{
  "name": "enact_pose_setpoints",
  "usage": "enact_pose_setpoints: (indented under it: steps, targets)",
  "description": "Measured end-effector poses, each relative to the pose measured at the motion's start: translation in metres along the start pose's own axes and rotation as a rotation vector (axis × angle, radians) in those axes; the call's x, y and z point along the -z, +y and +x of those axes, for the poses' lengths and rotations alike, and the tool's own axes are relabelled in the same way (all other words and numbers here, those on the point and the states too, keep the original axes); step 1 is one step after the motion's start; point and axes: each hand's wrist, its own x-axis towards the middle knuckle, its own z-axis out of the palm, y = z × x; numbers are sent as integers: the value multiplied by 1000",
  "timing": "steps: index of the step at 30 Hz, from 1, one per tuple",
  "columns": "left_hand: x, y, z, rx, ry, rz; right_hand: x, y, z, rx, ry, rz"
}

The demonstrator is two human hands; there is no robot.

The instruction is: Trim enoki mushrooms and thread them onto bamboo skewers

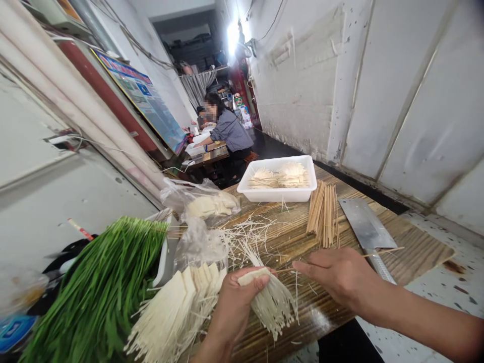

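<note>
My left hand (pixel 242 292) is closed around a bundle of enoki mushrooms (pixel 274 305) wrapped in a pale flat sheet (pixel 252 276) that looks like tofu skin. Pinched in my right hand (pixel 340 277) is a thin wooden skewer (pixel 286 270); its left end meets the wrapped bundle, though how deep it goes is hidden. Left of my left hand lies a row of pale sheets with enoki (pixel 170 307). Loose enoki strands (pixel 249 232) are scattered beyond it. A pile of wooden skewers (pixel 323 214) rests past my right hand.
A cleaver (pixel 365 222) lies at the right of the wooden table (pixel 295 327). At the back stands a white tray (pixel 278 194) of skewered bundles. Green chives (pixel 102 282) and a plastic bag of sheets (pixel 209 205) are on the left. Another person (pixel 230 131) sits at a farther table.
</note>
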Motion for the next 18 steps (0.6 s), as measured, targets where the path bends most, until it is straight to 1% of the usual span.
enact_pose_setpoints:
  steps: [5, 9, 15, 18]
  targets:
    - [-3, -1, -1, -4, -7, 5, 3, -5, 3, -43, -22, -18]
    - [-7, -1, -3, -9, 16, 0, 0, -4, 6, -46, -5, 0]
    - [-7, 4, -1, 8, 18, -94, -1, 6, 7, -115, -9, 185]
    - [-3, 6, -1, 2, -12, -58, 1, 8, 6, -142, -17, 244]
